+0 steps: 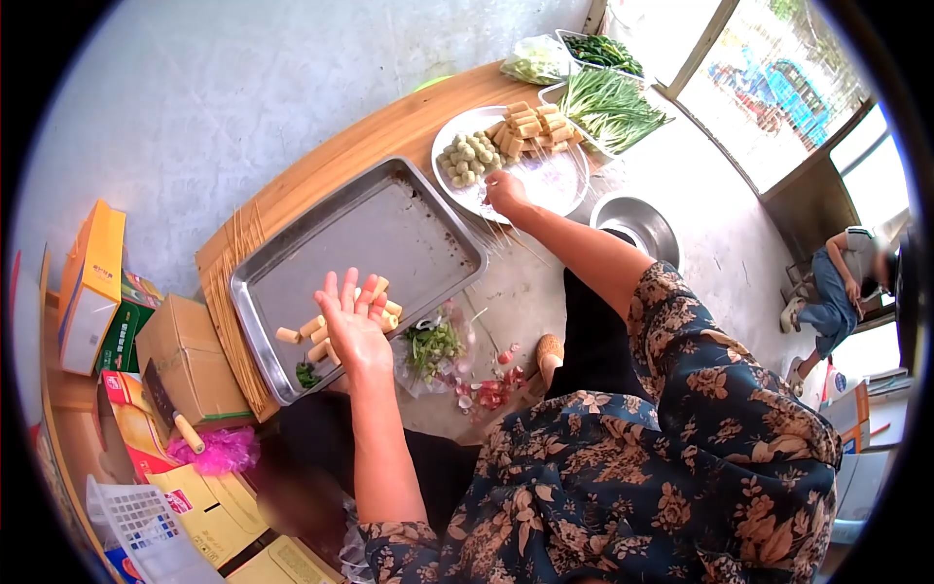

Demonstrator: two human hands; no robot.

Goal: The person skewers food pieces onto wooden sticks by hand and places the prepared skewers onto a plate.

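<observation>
Pale wall [243, 97] runs behind our metal tray [360, 224]; boxes [190, 355] stand left of it. Cut rolls [319, 331] and greens [307, 375] lie inside, near our left hand [356, 326], its fingers apart. Right of the tray, a white platter [559, 185] holds greenish balls [467, 159] and stacked pieces [530, 129]; our right hand [504, 193] curls at its rim, its grip unclear.

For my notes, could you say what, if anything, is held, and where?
The left hand is open and empty; whether the right hand holds anything is unclear.
</observation>
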